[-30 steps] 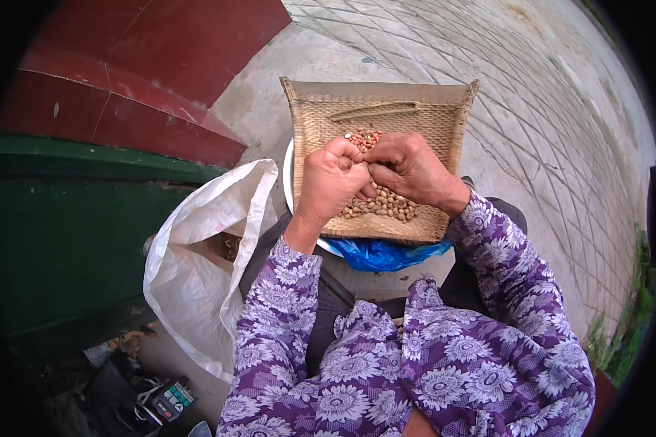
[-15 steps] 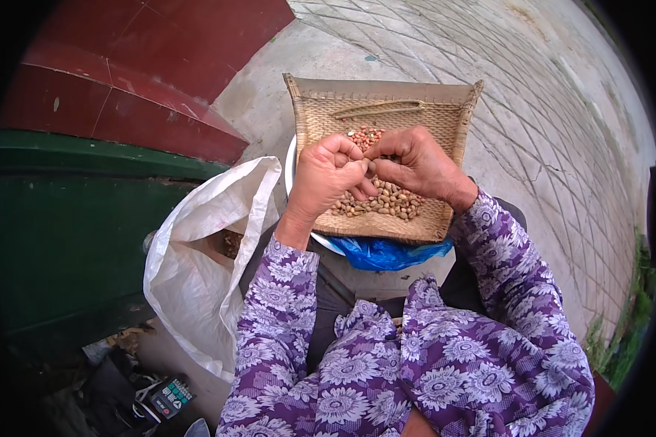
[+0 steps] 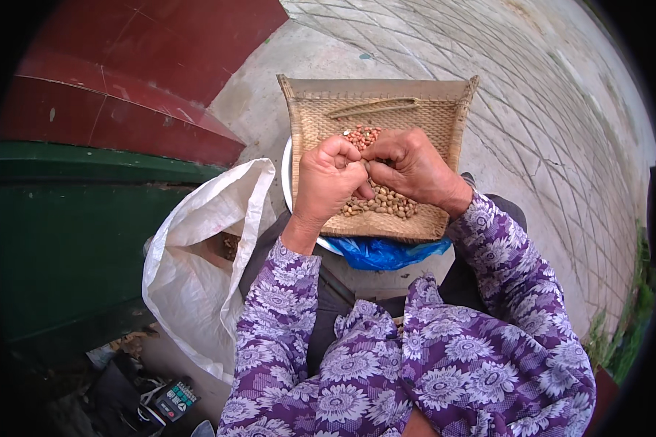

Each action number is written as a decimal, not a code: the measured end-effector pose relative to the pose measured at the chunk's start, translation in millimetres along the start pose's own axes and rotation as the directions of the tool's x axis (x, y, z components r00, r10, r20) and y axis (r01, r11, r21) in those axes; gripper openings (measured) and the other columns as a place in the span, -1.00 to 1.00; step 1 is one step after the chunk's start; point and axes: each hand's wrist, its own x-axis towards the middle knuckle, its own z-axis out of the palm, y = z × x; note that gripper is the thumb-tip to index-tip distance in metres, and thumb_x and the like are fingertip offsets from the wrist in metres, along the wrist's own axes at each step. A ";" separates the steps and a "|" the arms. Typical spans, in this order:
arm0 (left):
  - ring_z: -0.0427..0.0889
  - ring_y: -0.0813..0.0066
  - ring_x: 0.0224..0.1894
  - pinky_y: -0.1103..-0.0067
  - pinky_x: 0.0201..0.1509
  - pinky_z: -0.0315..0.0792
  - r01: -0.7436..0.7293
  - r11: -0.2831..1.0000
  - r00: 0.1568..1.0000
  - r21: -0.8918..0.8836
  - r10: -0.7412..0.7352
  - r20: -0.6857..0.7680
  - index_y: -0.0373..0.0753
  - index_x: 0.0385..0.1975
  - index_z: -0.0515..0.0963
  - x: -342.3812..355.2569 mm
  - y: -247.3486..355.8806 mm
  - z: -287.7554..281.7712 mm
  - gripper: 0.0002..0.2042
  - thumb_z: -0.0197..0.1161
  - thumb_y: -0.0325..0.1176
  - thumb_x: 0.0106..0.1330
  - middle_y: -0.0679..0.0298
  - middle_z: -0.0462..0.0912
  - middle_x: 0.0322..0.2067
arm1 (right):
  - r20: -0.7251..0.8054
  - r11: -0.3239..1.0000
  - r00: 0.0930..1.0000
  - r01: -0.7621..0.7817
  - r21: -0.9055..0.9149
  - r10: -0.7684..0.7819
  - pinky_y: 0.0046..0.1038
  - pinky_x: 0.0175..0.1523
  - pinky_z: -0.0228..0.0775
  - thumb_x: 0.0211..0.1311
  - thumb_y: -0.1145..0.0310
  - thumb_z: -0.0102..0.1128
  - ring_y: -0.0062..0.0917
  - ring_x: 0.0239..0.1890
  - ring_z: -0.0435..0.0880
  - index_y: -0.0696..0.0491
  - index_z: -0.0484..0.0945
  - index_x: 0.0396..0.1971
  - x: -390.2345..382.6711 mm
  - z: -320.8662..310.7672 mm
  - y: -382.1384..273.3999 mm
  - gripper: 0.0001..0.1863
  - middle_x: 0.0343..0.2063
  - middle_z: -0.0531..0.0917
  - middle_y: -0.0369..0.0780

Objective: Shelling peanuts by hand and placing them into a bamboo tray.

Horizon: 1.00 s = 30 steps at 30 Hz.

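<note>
The left hand [image 3: 329,177] and right hand [image 3: 415,169] meet at mid-frame, fingertips pinched together, seemingly on one peanut [image 3: 366,166], too covered to tell its long axis. Directly below lie unshelled peanuts [image 3: 392,204], the left hand's curled fingers nearest; just above, reddish kernels [image 3: 362,136], all within the woven tray [image 3: 310,116].

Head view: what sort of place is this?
Likely an outdoor yard beside a building: concrete paving scored with crossing lines, green plants at the right edge, and red tiling at upper left.
</note>
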 end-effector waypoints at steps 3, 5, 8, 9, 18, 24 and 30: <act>0.57 0.52 -0.68 0.66 -0.65 0.48 -0.029 0.999 0.999 0.016 0.030 -0.045 -0.39 -0.47 0.41 0.0 -1.2 2.7 -0.92 0.00 -0.67 0.07 0.17 0.56 -0.63 | -0.050 0.999 0.999 0.018 -0.050 -0.020 -0.36 -0.46 0.35 -0.12 0.46 0.15 -0.29 -0.58 0.53 0.18 0.54 -0.65 0.1 2.7 1.1 -0.90 -0.68 0.53 -0.11; 0.57 0.55 -0.66 0.68 -0.65 0.49 -0.016 0.999 0.999 -0.027 0.015 -0.045 -0.36 -0.50 0.36 1.2 -3.2 2.9 -0.95 0.03 -0.65 0.08 0.21 0.54 -0.65 | -0.079 0.999 0.997 0.015 -0.039 -0.018 -0.37 -0.49 0.35 -0.13 0.47 0.14 -0.29 -0.61 0.52 0.18 0.54 -0.66 0.4 5.0 0.8 -0.90 -0.68 0.53 -0.11; 0.57 0.55 -0.67 0.67 -0.64 0.49 -0.068 0.993 0.995 -0.096 0.060 -0.082 -0.36 -0.51 0.36 2.5 -9.8 1.3 -0.95 0.02 -0.66 0.09 0.19 0.54 -0.66 | -0.092 0.996 0.993 -0.082 -0.016 0.080 -0.39 -0.53 0.34 -0.12 0.47 0.11 -0.32 -0.65 0.52 0.18 0.55 -0.64 1.9 8.6 -7.1 -0.91 -0.68 0.53 -0.09; 0.57 0.55 -0.67 0.67 -0.64 0.49 -0.068 0.993 0.995 -0.097 0.060 -0.081 -0.36 -0.51 0.36 3.5 -10.5 3.0 -0.95 0.02 -0.66 0.09 0.19 0.54 -0.66 | -0.092 0.996 0.992 -0.083 -0.017 0.081 -0.39 -0.53 0.34 -0.12 0.47 0.11 -0.32 -0.65 0.52 0.18 0.55 -0.64 1.6 10.8 -6.2 -0.91 -0.68 0.53 -0.09; 0.58 0.45 -0.63 0.57 -0.63 0.52 0.002 0.888 0.990 -0.459 -0.065 -0.122 -0.32 -0.40 0.37 3.9 -9.5 -4.6 -0.94 0.02 -0.57 0.13 0.13 0.55 -0.57 | 0.127 0.572 0.804 -0.513 0.640 0.581 -0.72 -0.63 0.12 0.04 0.39 0.10 -0.82 -0.69 0.33 0.20 0.57 -0.50 4.1 6.4 -2.7 -0.83 -0.64 0.56 -0.33; 0.53 0.56 -0.57 0.61 -0.53 0.39 0.163 0.770 0.959 -0.617 -0.270 -0.085 -0.22 -0.45 0.41 2.1 -17.1 -6.3 -0.96 0.08 -0.50 0.10 0.17 0.56 -0.54 | 0.122 0.504 0.753 -0.542 0.673 0.647 -0.71 -0.71 -0.03 0.05 0.45 0.12 -0.81 -0.78 0.24 0.18 0.50 -0.54 8.2 12.4 -3.7 -0.89 -0.68 0.53 -0.31; 0.57 0.52 -0.59 0.59 -0.55 0.51 0.179 0.666 0.933 -0.724 -0.348 -0.089 -0.27 -0.46 0.39 2.3 -28.7 -1.2 -0.98 0.05 -0.49 0.16 0.13 0.58 -0.52 | 0.126 0.476 0.706 -0.587 0.655 0.697 -0.70 -0.70 0.01 0.05 0.34 0.16 -0.80 -0.76 0.26 0.18 0.53 -0.56 7.9 8.5 7.3 -0.80 -0.72 0.47 -0.34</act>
